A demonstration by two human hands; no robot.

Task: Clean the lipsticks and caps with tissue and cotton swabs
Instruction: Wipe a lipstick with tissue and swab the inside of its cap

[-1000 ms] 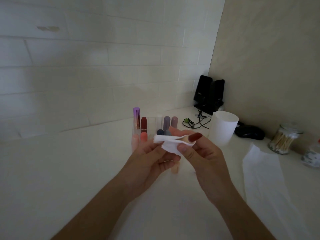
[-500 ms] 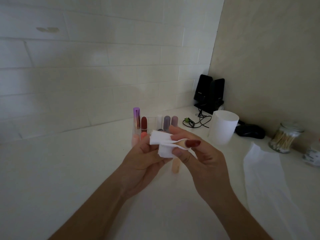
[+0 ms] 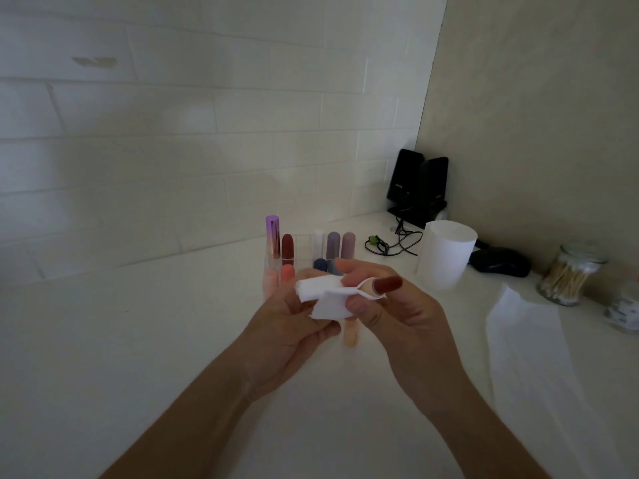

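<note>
**Desk:** Head camera: what's at centre frame?

**Caption:** A person's right hand [image 3: 408, 323] pinches an opened lipstick [image 3: 387, 284] between thumb and forefinger. Its dark red bullet points to 3 o'clock, clear of the paper, likely so the colour isn't smeared. The left hand [image 3: 294, 326], fingers curled and pressed together, grips a folded tissue [image 3: 325, 295] against the tube's collar, where residue tends to gather.

**Desk:** Held in the air?

**Caption:** Yes. Both hands are raised over the pale counter [image 3: 138, 340], close to the camera, probably for a better look in dim light.

**Desk:** And the supplies?

**Caption:** At 12 o'clock, just behind the hands, a clear rack [image 3: 311, 250] holds the other lipsticks upright. A peach tube [image 3: 351, 335] stands at 6 o'clock below the tissue; whether it is this lipstick's cap I cannot tell. A white cup [image 3: 446, 254] sits at 2 o'clock, a jar of cotton swabs [image 3: 567, 274] at 3 o'clock and a flat tissue sheet [image 3: 525, 326] at 4 o'clock, all on the right-hand side, apparently kept within reach.

**Desk:** Progress?

**Caption:** Judging by the well-stocked rack, early. The swabs look untouched.
</note>
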